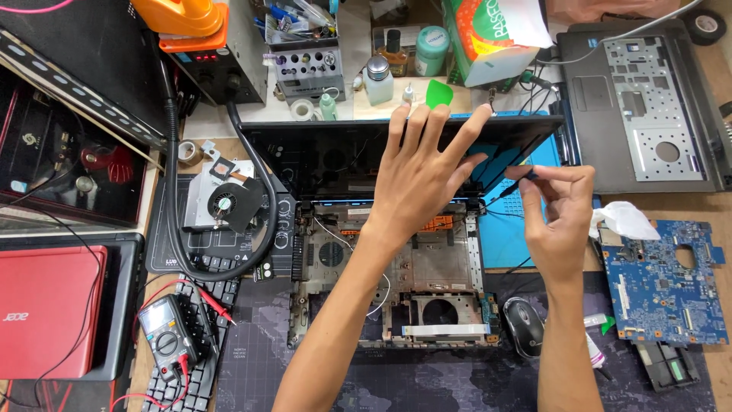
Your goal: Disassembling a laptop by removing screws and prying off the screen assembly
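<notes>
An opened laptop base (427, 282), stripped of its keyboard so the bare chassis is exposed, is seen at the centre of the dark desk mat (473, 381), with its screen lid (320, 156) tilted back behind it. The lid's upper edge is met by the left hand (423, 175), whose fingers (479, 116) are spread open and laid flat against the panel (nothing is gripped there). Just beside the lid's right hinge corner, the right hand (560, 221) is held with thumb and forefinger pinched shut on a small dark tool (512, 187), its tip pointed toward that corner. A blue circuit board (659, 278) is laid well apart on the right, and a black mouse (523, 324) lies near the right wrist.
</notes>
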